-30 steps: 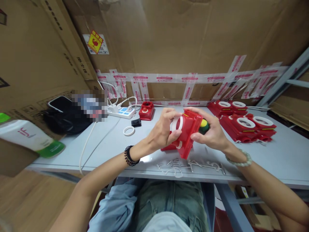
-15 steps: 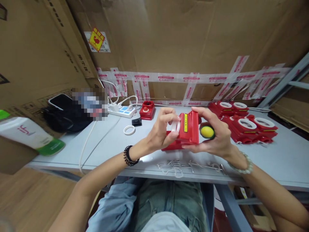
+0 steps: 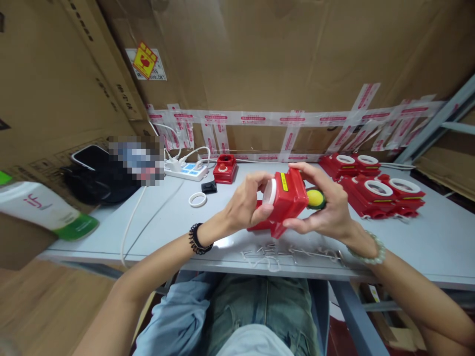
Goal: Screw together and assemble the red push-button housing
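Between my two hands is a red plastic housing with a yellow label, tilted so that its white ring faces left. My left hand is closed on the ring end, fingers over the top and thumb below. My right hand grips the opposite side, with its thumb and fingers at the housing's edges. A rounded yellow and dark-green handle end shows within the right hand; the rest of that tool is hidden. Under the housing, another red part is partly covered.
Small screws and thin metal tools lie along the table's front edge. Several red housings with white rings stand at right. Left are a loose white ring, a black piece, a small red housing, a power strip and a tube.
The red housing has turned in my hands, with the white ring now showing more plainly. My right fingers have shifted around it, and the yellow handle end has moved slightly left.
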Action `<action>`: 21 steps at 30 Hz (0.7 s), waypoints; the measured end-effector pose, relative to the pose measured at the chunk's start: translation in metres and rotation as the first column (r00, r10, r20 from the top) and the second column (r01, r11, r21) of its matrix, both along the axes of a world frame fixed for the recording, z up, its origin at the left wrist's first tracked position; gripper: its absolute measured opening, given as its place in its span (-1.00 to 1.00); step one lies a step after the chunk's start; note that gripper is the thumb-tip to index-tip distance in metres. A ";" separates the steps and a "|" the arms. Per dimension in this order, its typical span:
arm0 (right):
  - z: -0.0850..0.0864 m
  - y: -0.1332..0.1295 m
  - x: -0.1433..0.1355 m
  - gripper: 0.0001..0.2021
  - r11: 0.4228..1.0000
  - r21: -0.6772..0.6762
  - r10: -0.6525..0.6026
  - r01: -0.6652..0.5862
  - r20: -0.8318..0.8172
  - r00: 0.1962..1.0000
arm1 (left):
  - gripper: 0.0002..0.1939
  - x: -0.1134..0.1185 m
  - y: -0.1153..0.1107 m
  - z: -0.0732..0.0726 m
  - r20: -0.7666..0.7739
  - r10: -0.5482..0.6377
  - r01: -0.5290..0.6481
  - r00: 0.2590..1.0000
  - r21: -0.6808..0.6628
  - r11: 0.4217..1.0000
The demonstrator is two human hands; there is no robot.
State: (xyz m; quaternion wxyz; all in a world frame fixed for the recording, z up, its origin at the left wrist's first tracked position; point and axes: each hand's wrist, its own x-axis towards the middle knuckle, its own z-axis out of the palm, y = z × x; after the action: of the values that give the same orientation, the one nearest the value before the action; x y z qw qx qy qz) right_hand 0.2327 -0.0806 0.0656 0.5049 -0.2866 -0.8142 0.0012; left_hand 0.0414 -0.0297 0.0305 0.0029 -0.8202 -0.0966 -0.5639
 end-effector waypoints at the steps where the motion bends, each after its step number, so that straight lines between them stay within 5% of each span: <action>1: 0.000 0.001 0.000 -0.19 0.999 0.047 -0.020 0.019 0.023 1.000 | -0.51 0.000 -0.002 0.000 0.002 -0.011 0.012 1.000 -0.057 0.998; 9: 0.002 0.007 0.004 -0.26 0.910 0.411 -0.152 0.054 0.208 0.966 | -0.55 0.002 -0.012 0.002 0.056 -0.102 0.116 0.993 -0.422 0.899; 14: 0.001 0.009 0.004 -0.50 0.816 0.577 -0.252 0.033 0.303 0.919 | -0.52 -0.001 -0.016 0.009 0.009 -0.097 0.075 0.995 -0.703 0.707; 21: -0.003 0.008 0.003 -0.58 0.749 0.661 -0.334 -0.047 0.438 0.834 | -0.44 -0.004 -0.011 0.017 -0.013 -0.174 0.091 0.985 -0.813 0.575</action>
State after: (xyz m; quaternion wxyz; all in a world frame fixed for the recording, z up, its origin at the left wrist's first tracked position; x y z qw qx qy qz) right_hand 0.2359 -0.0721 0.0622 0.3251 -0.1474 -0.8442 -0.3998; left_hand 0.0373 -0.0405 0.0476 -0.4081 -0.7613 -0.2808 -0.4184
